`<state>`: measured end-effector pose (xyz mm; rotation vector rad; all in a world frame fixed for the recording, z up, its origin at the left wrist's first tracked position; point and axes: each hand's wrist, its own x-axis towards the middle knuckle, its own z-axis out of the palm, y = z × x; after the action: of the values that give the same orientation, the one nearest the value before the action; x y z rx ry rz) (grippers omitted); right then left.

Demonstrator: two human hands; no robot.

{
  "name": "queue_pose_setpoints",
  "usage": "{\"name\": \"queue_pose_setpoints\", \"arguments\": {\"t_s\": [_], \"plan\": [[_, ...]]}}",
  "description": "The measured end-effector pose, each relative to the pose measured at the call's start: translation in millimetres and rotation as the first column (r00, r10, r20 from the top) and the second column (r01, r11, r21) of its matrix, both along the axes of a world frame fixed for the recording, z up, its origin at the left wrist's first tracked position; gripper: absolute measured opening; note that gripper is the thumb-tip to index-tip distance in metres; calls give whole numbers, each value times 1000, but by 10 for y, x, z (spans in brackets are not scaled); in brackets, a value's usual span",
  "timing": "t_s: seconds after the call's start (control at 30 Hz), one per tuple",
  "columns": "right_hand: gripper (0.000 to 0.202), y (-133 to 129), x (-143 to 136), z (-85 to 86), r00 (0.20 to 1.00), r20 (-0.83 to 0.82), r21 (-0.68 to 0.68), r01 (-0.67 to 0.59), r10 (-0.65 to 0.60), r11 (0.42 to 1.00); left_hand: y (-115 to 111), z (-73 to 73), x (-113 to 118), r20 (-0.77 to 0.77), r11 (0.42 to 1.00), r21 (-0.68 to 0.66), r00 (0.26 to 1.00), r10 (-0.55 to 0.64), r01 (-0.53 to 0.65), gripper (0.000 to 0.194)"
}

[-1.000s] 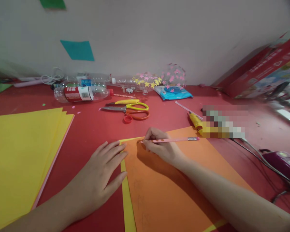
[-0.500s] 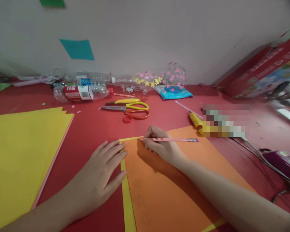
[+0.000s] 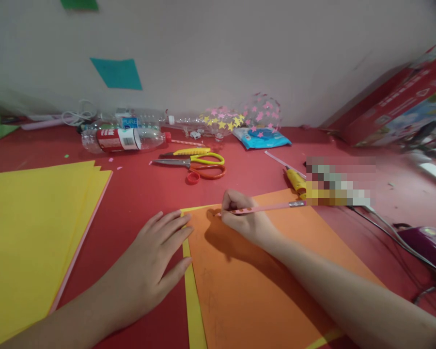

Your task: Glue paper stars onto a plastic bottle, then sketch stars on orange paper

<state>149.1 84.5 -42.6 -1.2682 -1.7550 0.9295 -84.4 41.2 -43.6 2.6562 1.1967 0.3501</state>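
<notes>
My right hand (image 3: 245,218) is closed around a pink pencil (image 3: 267,208), its tip low over the top left part of an orange sheet of paper (image 3: 254,295). Faint pencil marks run down the sheet's left side. Beneath the orange sheet lies a yellow sheet (image 3: 194,310), showing along the left edge. My left hand (image 3: 160,257) lies flat with fingers spread, the fingertips on the left edges of the two sheets.
On the red table (image 3: 141,189) are scissors (image 3: 192,164), a yellow utility knife (image 3: 191,152), a red cap (image 3: 194,178) and a yellow glue gun (image 3: 296,182). A stack of yellow paper (image 3: 32,232) lies left. Plastic bottles (image 3: 127,139) and a blue packet (image 3: 265,139) line the wall.
My right hand has shifted slightly right, and the pencil's eraser end has tipped up and moved right. My left hand stays in place.
</notes>
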Motion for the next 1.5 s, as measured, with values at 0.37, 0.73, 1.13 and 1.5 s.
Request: {"name": "queue_pose_setpoints", "arguments": {"t_s": [0.37, 0.73, 1.13, 1.5], "plan": [[9, -6, 12, 13, 999, -3, -12, -32, 32, 999, -5, 8, 17, -15, 999, 42, 1000, -20, 21, 45], [11, -25, 9, -53, 998, -37, -17, -58, 57, 998, -8, -27, 10, -3, 996, 90, 1000, -26, 26, 43], [13, -36, -17, -56, 998, 29, -3, -62, 62, 998, 4, -16, 18, -7, 997, 75, 1000, -15, 16, 44], [11, -50, -36, -17, 995, 80, 8, -58, 57, 998, -2, -30, 6, 11, 997, 81, 1000, -13, 12, 43]]}}
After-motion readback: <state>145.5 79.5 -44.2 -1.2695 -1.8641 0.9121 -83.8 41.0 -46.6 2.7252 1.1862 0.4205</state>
